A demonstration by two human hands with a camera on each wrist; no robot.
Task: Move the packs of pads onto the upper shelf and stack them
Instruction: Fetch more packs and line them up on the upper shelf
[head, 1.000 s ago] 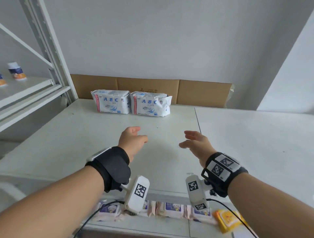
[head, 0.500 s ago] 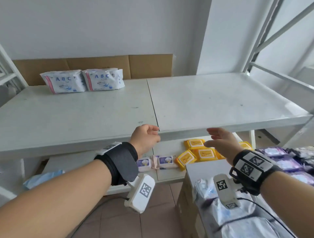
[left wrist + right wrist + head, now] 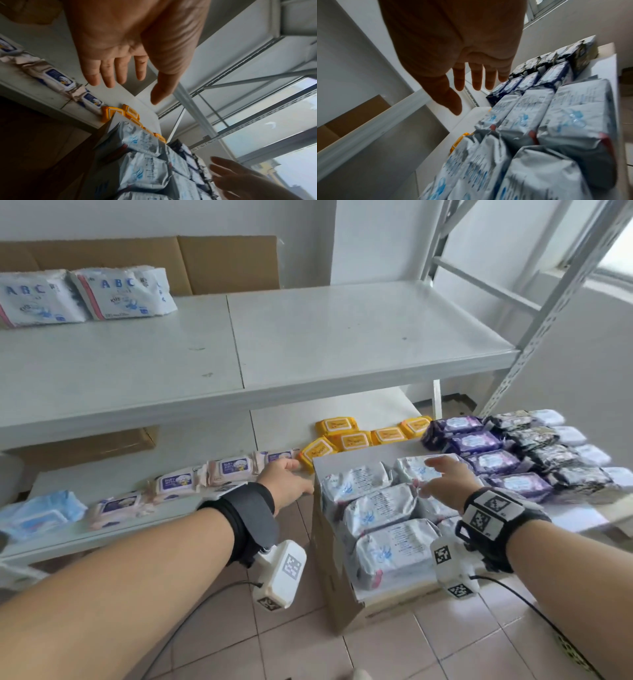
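Done: two white ABC-printed plastic pad packs (image 3: 85, 294) on white metal upper shelf (image 3: 342, 344), side by side, unstacked | Left: silver-white packs (image 3: 376, 508) in cardboard box (image 3: 329, 594) | left hand (image 3: 286, 481), right hand (image 3: 445, 484): fingers spread, empty, above box

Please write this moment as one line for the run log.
phase: reaching for packs | left hand: open, empty | right hand: open, above white packs in box | upper shelf: two ABC packs
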